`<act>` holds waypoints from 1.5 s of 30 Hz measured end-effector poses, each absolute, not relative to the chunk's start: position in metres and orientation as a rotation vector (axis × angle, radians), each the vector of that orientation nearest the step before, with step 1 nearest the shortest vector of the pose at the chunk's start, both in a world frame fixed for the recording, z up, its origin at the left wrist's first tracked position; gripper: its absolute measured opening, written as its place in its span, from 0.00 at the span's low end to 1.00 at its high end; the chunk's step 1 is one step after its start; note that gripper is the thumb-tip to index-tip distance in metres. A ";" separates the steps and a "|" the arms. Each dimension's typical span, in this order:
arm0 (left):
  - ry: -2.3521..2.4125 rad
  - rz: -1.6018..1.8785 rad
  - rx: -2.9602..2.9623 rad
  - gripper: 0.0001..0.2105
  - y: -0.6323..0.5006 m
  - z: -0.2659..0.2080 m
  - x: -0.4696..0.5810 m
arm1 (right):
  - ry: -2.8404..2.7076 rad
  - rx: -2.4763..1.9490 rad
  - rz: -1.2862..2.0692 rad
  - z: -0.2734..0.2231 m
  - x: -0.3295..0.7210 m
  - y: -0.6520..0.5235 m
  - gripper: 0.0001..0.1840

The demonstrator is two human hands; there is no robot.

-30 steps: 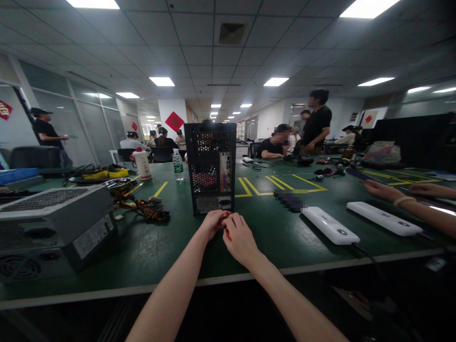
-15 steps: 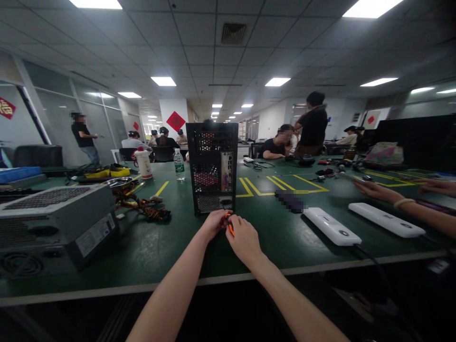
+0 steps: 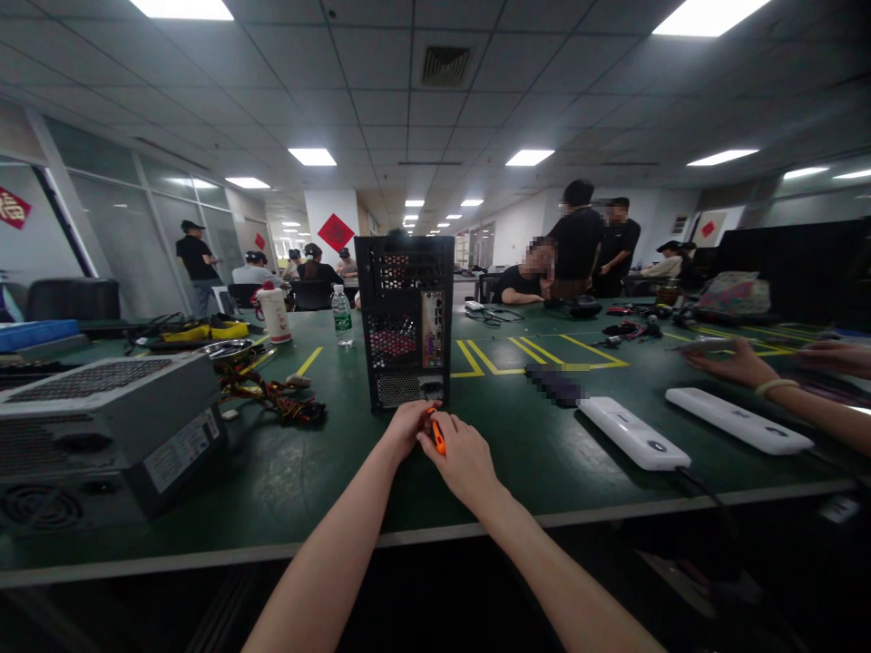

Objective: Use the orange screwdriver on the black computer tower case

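A black computer tower case [image 3: 408, 317] stands upright on the green table, its back panel with vents and ports facing me. My right hand [image 3: 464, 453] is closed round the orange handle of a screwdriver [image 3: 437, 437] at the foot of the case. Right beside it, my left hand [image 3: 406, 428] has its fingers curled about the front part of the same tool, close to the lower right of the panel. The screwdriver's tip is hidden by my fingers and too small to make out.
Two stacked grey power supplies [image 3: 102, 426] sit at the left, with bundled cables [image 3: 289, 399] beside them. Behind stand a water bottle [image 3: 342, 317] and a white flask [image 3: 273, 313]. White power strips [image 3: 632, 431] lie at the right, near another person's hands [image 3: 738, 367].
My right hand has shifted slightly on the screwdriver, and more of its orange handle shows. My left hand and the case stay nearly still. People in the background have moved.
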State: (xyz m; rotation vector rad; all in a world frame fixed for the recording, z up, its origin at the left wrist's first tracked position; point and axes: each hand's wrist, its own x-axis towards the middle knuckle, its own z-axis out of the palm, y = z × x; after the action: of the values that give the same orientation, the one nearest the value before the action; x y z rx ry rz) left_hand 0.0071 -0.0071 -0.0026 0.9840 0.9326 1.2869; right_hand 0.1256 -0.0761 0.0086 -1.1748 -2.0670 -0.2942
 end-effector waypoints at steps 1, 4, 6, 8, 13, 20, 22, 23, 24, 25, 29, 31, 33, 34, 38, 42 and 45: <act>0.934 1.298 0.985 0.10 -0.006 -0.003 0.007 | -2.070 -1.181 -0.271 0.008 0.125 -0.076 0.13; 0.922 1.319 0.977 0.09 -0.005 -0.005 0.009 | -2.090 -1.176 -0.264 0.008 0.125 -0.075 0.09; 0.938 1.313 0.963 0.09 -0.005 -0.005 0.009 | -2.107 -1.160 -0.298 0.008 0.125 -0.076 0.08; 0.960 1.300 0.943 0.09 -0.006 -0.003 0.010 | -2.125 -1.142 -0.343 0.008 0.125 -0.076 0.08; 0.979 1.288 0.909 0.08 -0.007 -0.001 0.010 | -2.136 -1.132 -0.404 0.008 0.127 -0.077 0.08; 0.976 1.365 0.930 0.05 -0.006 -0.003 0.011 | -2.074 -1.145 -0.299 0.009 0.126 -0.077 0.09; 0.978 1.371 0.939 0.05 -0.006 -0.004 0.011 | -2.044 -1.169 -0.224 0.009 0.126 -0.077 0.12; 0.973 1.370 0.942 0.05 -0.006 -0.004 0.011 | -2.037 -1.182 -0.196 0.009 0.126 -0.077 0.13; 0.968 1.366 0.944 0.05 -0.005 -0.005 0.011 | -2.036 -1.194 -0.181 0.009 0.126 -0.077 0.12; 0.963 1.361 0.947 0.05 -0.004 -0.006 0.011 | -2.039 -1.203 -0.182 0.009 0.126 -0.077 0.11; 0.967 1.329 0.974 0.05 -0.003 -0.008 0.012 | -2.068 -1.206 -0.258 0.009 0.125 -0.076 0.07; 0.970 1.334 0.974 0.06 -0.004 -0.007 0.012 | -2.076 -1.198 -0.290 0.008 0.125 -0.076 0.06; 0.976 1.345 0.963 0.05 -0.005 -0.005 0.013 | -2.085 -1.182 -0.319 0.008 0.126 -0.076 0.07; 0.983 1.349 0.956 0.05 -0.006 -0.004 0.013 | -2.091 -1.172 -0.333 0.008 0.126 -0.076 0.08; 1.016 1.364 0.937 0.05 -0.006 -0.004 0.013 | -2.110 -1.136 -0.351 0.008 0.127 -0.076 0.09; 0.963 1.368 0.974 0.06 -0.006 -0.006 0.011 | -2.053 -1.114 -0.235 0.009 0.128 -0.075 0.08; 0.947 1.341 0.982 0.08 -0.006 -0.007 0.009 | -1.962 -1.164 -0.071 0.008 0.129 -0.073 0.10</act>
State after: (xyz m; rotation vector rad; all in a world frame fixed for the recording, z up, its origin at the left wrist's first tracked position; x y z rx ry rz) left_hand 0.0093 -0.0061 -0.0067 0.9820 0.9467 1.3415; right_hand 0.1293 -0.0730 0.0083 -1.1641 -1.9620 -0.0714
